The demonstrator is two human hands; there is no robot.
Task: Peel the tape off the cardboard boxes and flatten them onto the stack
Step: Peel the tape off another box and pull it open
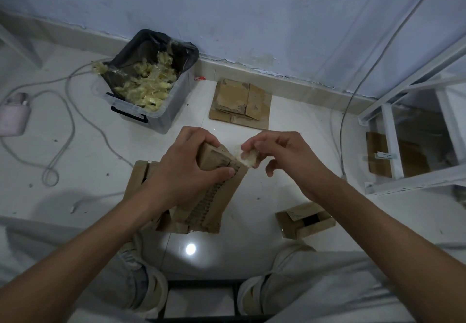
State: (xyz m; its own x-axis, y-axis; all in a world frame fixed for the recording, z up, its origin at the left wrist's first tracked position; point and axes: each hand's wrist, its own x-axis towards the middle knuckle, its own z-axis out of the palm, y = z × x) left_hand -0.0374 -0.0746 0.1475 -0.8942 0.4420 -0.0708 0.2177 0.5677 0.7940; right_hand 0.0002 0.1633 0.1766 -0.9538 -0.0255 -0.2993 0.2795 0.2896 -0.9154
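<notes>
Clear plastic bin w/ black liner (161, 118) at left, full of yellowish tape scraps. L hand (186, 169) grips brown cardboard box (214, 196) held above white floor (252, 254), centre; R hand (280, 159) pinches clear tape strip (248, 159) at its top edge. Flattened brown cardboard stack (239, 103) by wall.

I see my left hand (187, 164) gripping the top of a flattened cardboard box (214, 196) above the white floor (75, 146). My right hand (280, 156) pinches a crumpled piece of tape (248, 159) at the box's upper corner. A stack of flat cardboard (240, 103) lies by the wall. To its left stands a clear bin (161, 113), lined with a black bag and holding tape scraps. A small open box (306, 220) sits at the right.
</notes>
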